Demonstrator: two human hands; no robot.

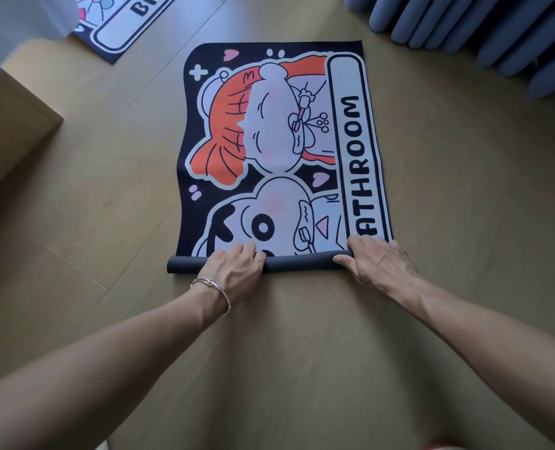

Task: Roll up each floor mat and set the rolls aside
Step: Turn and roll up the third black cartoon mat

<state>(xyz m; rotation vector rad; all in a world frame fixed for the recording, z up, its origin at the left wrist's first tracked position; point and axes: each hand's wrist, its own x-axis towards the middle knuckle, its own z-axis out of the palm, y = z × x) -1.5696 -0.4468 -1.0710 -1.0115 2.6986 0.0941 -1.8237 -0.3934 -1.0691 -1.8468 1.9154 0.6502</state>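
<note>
A cartoon floor mat (269,141) with orange and white figures and the word BATHROOM lies flat on the wooden floor. Its near end is rolled into a thin dark tube (298,262). My left hand (234,266) grips the roll left of centre, fingers curled over its top. My right hand (376,259) grips the roll near its right end, thumb on the near side. A second mat (123,24) of the same style lies flat at the top left, partly out of frame.
Blue-grey curtain folds (496,37) hang to the floor at the top right. A wooden furniture corner (13,125) juts in at the left, with white fabric (19,24) above it. Bare floor (302,352) stretches between my arms.
</note>
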